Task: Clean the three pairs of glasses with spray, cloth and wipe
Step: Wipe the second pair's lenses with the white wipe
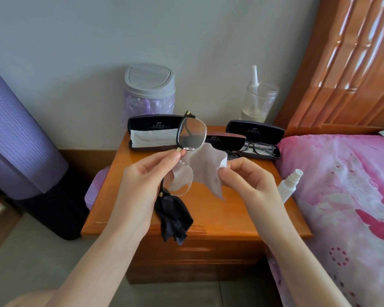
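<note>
Above the nightstand (pixel 231 218), left hand (pixel 142 187) pinches glasses (pixel 190 135); right hand (pixel 248 180) pinches wipe (pixel 206 171).

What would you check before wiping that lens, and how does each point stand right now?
1. Glasses held firmly: ok, the left hand pinches them at the bridge.
2. Wipe in hand: ok, the right hand pinches its edge.
3. Wipe touching a lens: cannot tell.
4. Lens wet with spray: cannot tell.
5. Black cloth clear of the lenses: ok, it hangs below the left hand.
6. Spray bottle nearby: ok, it lies at the bed's edge, probably within reach.
</note>
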Motion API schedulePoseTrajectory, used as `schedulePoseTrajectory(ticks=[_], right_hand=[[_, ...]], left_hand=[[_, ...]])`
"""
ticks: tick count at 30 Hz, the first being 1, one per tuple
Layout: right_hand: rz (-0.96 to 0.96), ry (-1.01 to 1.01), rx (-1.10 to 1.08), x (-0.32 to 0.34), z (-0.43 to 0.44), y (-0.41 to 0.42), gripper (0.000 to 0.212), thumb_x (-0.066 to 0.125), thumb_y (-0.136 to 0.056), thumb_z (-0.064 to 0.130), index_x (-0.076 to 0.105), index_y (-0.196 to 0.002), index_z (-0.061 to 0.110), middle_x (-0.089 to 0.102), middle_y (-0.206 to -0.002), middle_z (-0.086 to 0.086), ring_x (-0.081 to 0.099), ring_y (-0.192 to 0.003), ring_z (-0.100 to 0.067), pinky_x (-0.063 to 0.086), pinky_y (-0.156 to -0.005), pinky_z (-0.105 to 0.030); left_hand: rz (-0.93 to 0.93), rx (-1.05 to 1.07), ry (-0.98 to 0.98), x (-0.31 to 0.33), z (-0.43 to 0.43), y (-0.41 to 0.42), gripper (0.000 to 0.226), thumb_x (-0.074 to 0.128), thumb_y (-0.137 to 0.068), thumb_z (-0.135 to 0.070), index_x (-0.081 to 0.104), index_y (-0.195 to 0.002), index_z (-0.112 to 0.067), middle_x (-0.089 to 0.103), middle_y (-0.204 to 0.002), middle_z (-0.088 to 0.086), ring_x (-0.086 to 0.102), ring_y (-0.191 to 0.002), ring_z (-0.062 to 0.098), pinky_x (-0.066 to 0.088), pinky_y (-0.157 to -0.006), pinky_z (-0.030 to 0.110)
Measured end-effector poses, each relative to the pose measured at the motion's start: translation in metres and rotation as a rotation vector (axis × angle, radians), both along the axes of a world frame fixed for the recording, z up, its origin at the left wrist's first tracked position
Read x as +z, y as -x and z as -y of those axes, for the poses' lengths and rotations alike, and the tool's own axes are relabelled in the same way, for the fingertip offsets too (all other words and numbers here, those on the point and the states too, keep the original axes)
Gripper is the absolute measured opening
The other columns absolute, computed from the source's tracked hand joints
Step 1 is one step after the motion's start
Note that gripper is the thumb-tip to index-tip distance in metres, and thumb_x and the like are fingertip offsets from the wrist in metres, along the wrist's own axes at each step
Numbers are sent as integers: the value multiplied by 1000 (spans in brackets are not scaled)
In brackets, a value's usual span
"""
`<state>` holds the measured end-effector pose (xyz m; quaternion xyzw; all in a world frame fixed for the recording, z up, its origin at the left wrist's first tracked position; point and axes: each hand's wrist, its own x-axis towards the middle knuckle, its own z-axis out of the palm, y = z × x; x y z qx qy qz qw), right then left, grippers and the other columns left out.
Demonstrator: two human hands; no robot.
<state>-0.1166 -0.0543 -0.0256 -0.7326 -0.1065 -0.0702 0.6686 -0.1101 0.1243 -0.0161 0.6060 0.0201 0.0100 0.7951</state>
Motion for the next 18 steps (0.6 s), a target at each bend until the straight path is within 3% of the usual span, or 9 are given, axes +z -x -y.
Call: schedulePoseTrajectory(ticks=[4, 8, 11, 14, 18], right_hand=[[12, 83, 119, -4, -10, 8, 8, 64, -89, 13, 68, -87, 6, 68, -112, 3, 63, -108, -12, 51, -92, -27], [75, 102, 97, -12, -23, 11, 7, 71, -83, 20, 71, -85, 13, 65, -113, 6, 59, -114, -15, 50, -95, -32], [107, 108, 23, -17, -30, 12, 16, 74, -77, 29, 71, -82, 15, 65, -103, 4, 60, -106, -16, 51, -90, -30], [96, 4, -29, -20, -36, 12, 11, 77, -77, 14, 68, -82, 11, 67, -87, -6, 65, -88, -21, 55, -80, -34], [44, -132, -136, -20, -42, 11, 35, 81, -70, 12, 52, -91, 14, 66, -90, -17, 67, -84, -32, 56, -74, -40]], left_hand=[[-2, -15, -12, -2, 5, 2, 29, 65, -74, -32, 74, -99, -21, 75, -96, -3, 68, -94, 7, 49, -88, 31], [-6, 1, -6, -3, 8, 3, 30, 65, -74, -33, 74, -99, -21, 74, -100, -3, 67, -100, 10, 49, -93, 34], [-22, 16, 68, -4, 8, 3, 30, 66, -73, -32, 74, -99, -19, 75, -99, 0, 69, -97, 13, 51, -89, 33], [-53, -9, 162, -2, 11, 5, 32, 66, -70, -30, 74, -98, -18, 75, -97, 0, 70, -93, 11, 55, -81, 26], [-97, -57, 230, -4, 16, 8, 32, 64, -72, -29, 73, -100, -17, 74, -100, 1, 70, -96, 13, 57, -78, 26]])
